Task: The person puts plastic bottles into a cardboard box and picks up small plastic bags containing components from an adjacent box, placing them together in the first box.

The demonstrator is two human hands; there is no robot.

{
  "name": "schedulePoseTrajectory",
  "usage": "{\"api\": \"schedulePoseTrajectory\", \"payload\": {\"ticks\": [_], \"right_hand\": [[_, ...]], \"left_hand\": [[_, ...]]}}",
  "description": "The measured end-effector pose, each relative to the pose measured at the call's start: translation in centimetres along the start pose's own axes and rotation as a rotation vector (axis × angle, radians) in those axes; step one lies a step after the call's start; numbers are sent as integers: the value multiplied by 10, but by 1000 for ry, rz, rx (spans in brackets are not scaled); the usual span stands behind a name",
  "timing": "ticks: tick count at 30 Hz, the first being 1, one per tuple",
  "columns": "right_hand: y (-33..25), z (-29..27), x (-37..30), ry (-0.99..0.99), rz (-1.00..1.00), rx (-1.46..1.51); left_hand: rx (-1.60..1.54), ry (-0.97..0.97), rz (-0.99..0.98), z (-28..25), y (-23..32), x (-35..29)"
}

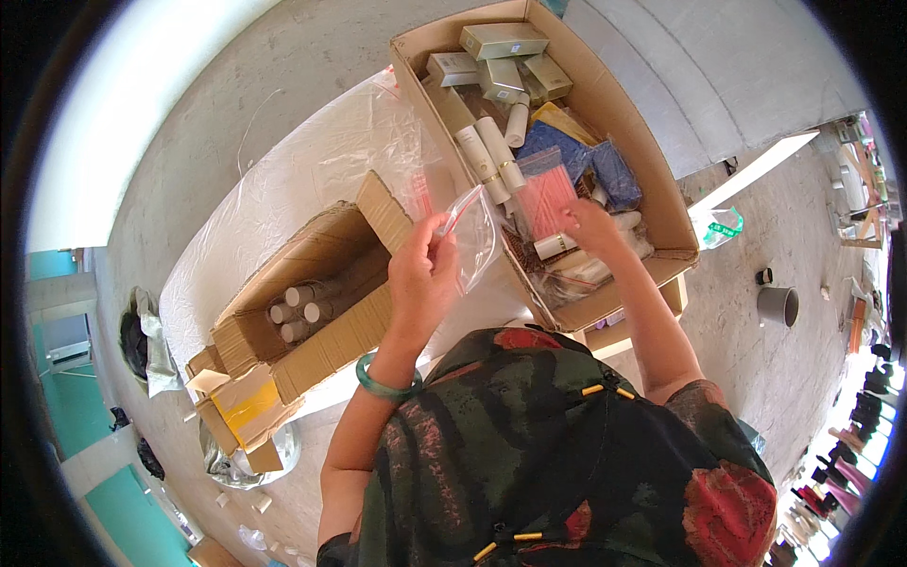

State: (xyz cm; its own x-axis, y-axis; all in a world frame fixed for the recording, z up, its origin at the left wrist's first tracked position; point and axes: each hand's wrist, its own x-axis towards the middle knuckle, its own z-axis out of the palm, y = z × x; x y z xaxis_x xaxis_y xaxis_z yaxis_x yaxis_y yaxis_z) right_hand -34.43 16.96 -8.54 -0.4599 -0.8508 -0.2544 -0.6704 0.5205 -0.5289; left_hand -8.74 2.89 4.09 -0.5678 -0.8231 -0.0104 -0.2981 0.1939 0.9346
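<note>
My left hand (pixel 422 271) pinches a clear zip bag (pixel 477 231) with a red seal strip by its top edge, holding it up over the gap between two cartons. My right hand (pixel 590 225) reaches into the large open carton (pixel 661 203) and rests on a packet of pink sticks (pixel 546 194). It lies among white tubes (pixel 487 151), blue packets (pixel 614 172) and several pale green boxes (pixel 504 40). A green bangle (pixel 383 383) circles my left wrist.
A smaller corrugated carton (pixel 331 340) on my left holds several white tubes (pixel 295 312) lying on their sides. Clear plastic sheeting (pixel 312 170) covers the white surface under both cartons. A grey cup (pixel 778 305) stands on the concrete floor at right.
</note>
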Motion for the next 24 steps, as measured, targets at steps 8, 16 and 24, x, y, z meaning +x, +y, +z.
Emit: {"api": "schedulePoseTrajectory", "payload": {"ticks": [8, 16, 24], "right_hand": [[35, 42, 14, -182, 68, -664], [31, 72, 9, -37, -166, -586], [21, 17, 1, 177, 20, 263]], "left_hand": [[-27, -3, -99, -11, 13, -11], [-39, 33, -56, -18, 1, -20], [-103, -10, -111, -29, 8, -21]]}}
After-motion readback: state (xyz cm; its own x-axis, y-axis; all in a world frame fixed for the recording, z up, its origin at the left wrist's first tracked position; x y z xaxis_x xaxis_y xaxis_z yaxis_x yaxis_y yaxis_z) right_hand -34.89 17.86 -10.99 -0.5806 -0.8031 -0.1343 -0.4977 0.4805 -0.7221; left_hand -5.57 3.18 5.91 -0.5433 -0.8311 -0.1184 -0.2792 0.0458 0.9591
